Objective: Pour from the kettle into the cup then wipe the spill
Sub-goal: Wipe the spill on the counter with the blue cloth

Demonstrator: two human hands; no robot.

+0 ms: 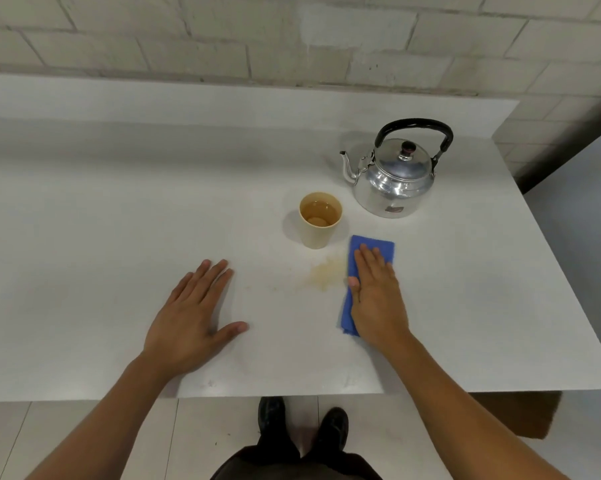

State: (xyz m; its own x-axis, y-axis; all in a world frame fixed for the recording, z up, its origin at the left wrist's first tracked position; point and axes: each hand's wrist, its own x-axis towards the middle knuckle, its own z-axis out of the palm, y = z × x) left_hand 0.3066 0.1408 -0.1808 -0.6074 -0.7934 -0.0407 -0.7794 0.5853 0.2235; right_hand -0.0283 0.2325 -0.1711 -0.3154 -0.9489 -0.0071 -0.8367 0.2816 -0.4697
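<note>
Right hand point(377, 292) lies flat on blue cloth point(370, 245).

cup point(320, 220) left of kettle point(394, 178), cloth point(370, 249) nearer

Head-worn, downward over table point(84, 202)

Bare forearms, no sleeves; dark trousers point(292, 462), black shoes point(333, 424).
</note>
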